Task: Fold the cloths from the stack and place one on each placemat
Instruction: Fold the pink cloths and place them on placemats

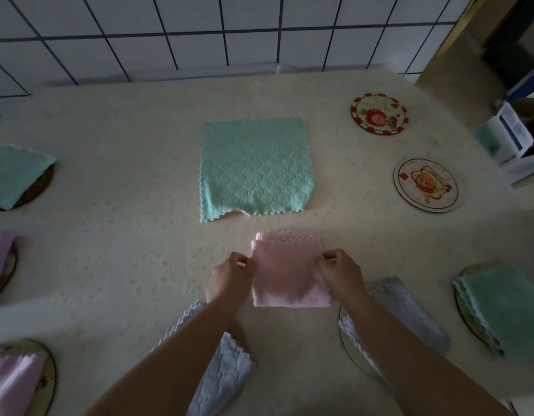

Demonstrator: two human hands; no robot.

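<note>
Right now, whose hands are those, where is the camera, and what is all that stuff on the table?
There is no machine here. A person wears a camera on their head, so this one picture looks down at their own arms. The left hand and the right hand each pinch a side of a folded pink cloth lying on the table. Behind it lies a flat green cloth with a bit of pink peeking out underneath, so probably the stack. Round placemats sit around the table. Two at the right, a red-rimmed placemat and a pale placemat, are bare. The others already carry folded cloths.
</note>
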